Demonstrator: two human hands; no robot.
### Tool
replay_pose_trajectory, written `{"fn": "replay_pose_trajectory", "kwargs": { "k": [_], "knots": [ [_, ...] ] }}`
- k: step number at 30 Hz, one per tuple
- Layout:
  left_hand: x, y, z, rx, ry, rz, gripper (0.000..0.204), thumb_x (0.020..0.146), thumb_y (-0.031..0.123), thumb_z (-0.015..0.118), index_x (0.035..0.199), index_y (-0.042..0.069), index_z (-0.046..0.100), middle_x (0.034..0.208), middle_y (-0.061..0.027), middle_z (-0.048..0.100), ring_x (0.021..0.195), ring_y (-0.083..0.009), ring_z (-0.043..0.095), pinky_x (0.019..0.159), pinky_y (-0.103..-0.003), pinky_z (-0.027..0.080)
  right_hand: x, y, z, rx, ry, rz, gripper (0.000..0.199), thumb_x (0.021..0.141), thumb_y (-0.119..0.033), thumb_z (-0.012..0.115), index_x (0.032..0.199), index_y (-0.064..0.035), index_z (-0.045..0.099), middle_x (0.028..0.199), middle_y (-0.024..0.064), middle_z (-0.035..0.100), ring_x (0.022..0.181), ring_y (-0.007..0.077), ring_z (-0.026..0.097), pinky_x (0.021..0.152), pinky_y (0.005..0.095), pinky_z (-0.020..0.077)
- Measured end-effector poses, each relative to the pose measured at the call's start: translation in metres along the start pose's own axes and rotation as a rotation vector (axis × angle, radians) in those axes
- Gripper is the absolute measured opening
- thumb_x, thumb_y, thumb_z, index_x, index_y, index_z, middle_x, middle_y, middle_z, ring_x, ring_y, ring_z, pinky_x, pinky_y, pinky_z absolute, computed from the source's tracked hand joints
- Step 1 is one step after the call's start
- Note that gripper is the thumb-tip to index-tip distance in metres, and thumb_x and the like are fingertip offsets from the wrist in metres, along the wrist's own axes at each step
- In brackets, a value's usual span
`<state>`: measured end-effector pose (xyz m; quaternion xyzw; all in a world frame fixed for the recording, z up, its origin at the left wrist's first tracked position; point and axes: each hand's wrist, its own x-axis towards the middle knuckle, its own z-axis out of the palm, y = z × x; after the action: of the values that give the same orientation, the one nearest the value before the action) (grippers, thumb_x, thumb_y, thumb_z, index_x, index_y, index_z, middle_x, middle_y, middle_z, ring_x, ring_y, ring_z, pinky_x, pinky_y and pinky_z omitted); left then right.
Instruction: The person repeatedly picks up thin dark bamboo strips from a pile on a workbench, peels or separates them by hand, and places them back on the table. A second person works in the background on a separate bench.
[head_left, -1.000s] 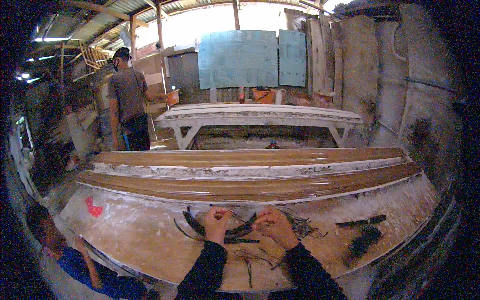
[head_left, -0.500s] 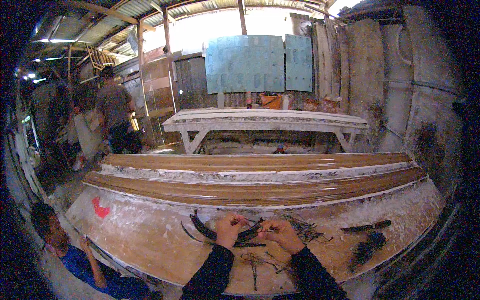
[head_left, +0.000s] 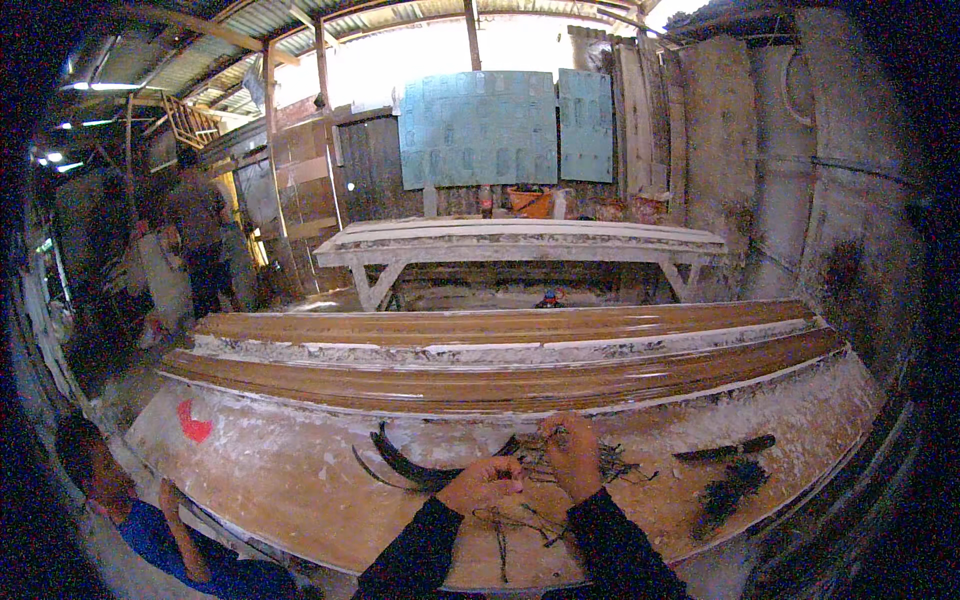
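My left hand (head_left: 484, 484) is closed in a pinch beside the right end of a bundle of curved black strips (head_left: 400, 462); anything between its fingertips is too small to make out. Slightly farther off, my right hand (head_left: 572, 458) is closed too, over a heap of thin dark strands (head_left: 618, 464), and its fingers hide whatever they hold. More loose strands (head_left: 503, 545) lie between my forearms. Under all of this is a worn wooden worktable (head_left: 300, 500) streaked with white.
To the right lie a dark knife (head_left: 725, 450) and a dark fibrous clump (head_left: 732, 492). Two long brown moulded lengths (head_left: 500, 385) span the table's far side. A red piece (head_left: 194, 422) lies left. A person in blue (head_left: 165, 545) sits at the left edge; a white bench (head_left: 520, 240) stands behind.
My hands have come apart. The right one has moved farther away over the strand heap, and the left has shifted rightward and nearer, off the black strips, whose curve now shows uncovered.
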<state>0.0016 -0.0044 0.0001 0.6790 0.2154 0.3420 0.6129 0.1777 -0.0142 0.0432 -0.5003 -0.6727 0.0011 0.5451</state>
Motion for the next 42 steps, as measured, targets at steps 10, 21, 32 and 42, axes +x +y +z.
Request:
{"fn": "replay_pose_trajectory", "kwargs": {
  "k": [10, 21, 32, 42],
  "knots": [
    [-0.002, 0.019, -0.014, 0.33, 0.955, 0.038, 0.014, 0.069, 0.015, 0.064, 0.066, 0.005, 0.055, 0.06, -0.0003, 0.052, 0.059, -0.0102, 0.048, 0.058, -0.024, 0.039, -0.001, -0.003, -0.002, 0.521, -0.33, 0.246, 0.004, 0.072, -0.009, 0.062, 0.073, -0.0054, 0.06, 0.084, 0.0045, 0.06, 0.084, 0.0161, 0.055, 0.078, 0.029, 0.0401],
    [-0.002, 0.012, -0.024, 0.526, 1.013, 0.157, 0.006, 0.067, 0.01, 0.065, 0.068, 0.004, 0.062, 0.065, -0.0043, 0.058, 0.063, -0.0148, 0.054, 0.061, -0.027, 0.042, -0.011, -0.022, -0.001, 0.875, -0.874, 0.169, 0.016, 0.075, -0.018, 0.062, 0.085, -0.0053, 0.063, 0.099, 0.0066, 0.055, 0.102, 0.0184, 0.046, 0.088, 0.0328, 0.036],
    [-0.003, 0.026, -0.002, 0.538, 0.53, -0.012, 0.007, 0.074, 0.012, 0.061, 0.075, 0.005, 0.062, 0.075, -0.0037, 0.059, 0.07, -0.0137, 0.055, 0.065, -0.028, 0.043, -0.008, -0.005, 0.003, 0.649, -0.459, 0.397, 0.009, 0.068, 0.0, 0.063, 0.073, -0.0052, 0.058, 0.08, 0.0047, 0.06, 0.075, 0.014, 0.056, 0.069, 0.0269, 0.0449],
    [0.002, 0.019, 0.009, 0.184, 0.163, 0.124, 0.017, 0.075, 0.018, 0.063, 0.07, 0.005, 0.052, 0.065, 0.0004, 0.051, 0.064, -0.0098, 0.048, 0.061, -0.025, 0.039, -0.004, 0.015, 0.015, 0.29, 0.066, 0.109, 0.011, 0.068, 0.005, 0.055, 0.074, -0.0031, 0.055, 0.073, 0.004, 0.056, 0.072, 0.0157, 0.056, 0.068, 0.0273, 0.0441]
  ]
}}
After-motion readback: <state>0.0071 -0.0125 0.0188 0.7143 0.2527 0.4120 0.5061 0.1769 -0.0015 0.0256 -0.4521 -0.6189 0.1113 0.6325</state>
